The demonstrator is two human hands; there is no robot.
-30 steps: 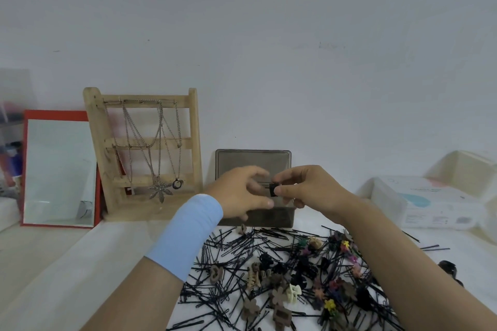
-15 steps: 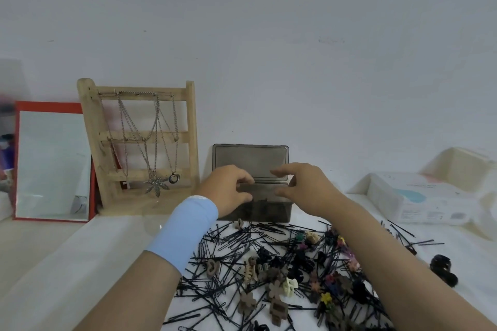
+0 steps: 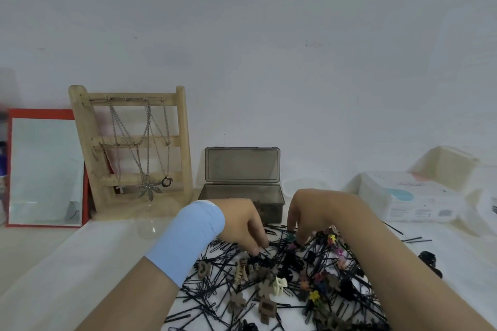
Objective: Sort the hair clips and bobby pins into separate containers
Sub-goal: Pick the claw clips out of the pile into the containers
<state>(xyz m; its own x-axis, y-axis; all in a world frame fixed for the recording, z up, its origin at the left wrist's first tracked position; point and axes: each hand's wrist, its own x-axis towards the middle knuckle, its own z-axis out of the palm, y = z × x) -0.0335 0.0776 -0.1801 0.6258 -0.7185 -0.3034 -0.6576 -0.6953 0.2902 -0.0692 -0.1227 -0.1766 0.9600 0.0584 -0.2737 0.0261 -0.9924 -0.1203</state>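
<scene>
Sorting far from done: left hand (image 3: 240, 224) and right hand (image 3: 315, 211), fingers curled, grasp unclear, probe a large mixed heap of black metal bobby pins and plastic clips (image 3: 271, 281).

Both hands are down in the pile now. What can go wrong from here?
Tangle: bobby pins and hair clips lie interlocked in one pile, so the left hand or right hand may drag pins up with a clip.
Mixing: only the dark box stands open right behind the pile, so both kinds could land there.
Strays: loose pins and black clips lie apart at the right, easy to miss.
</scene>
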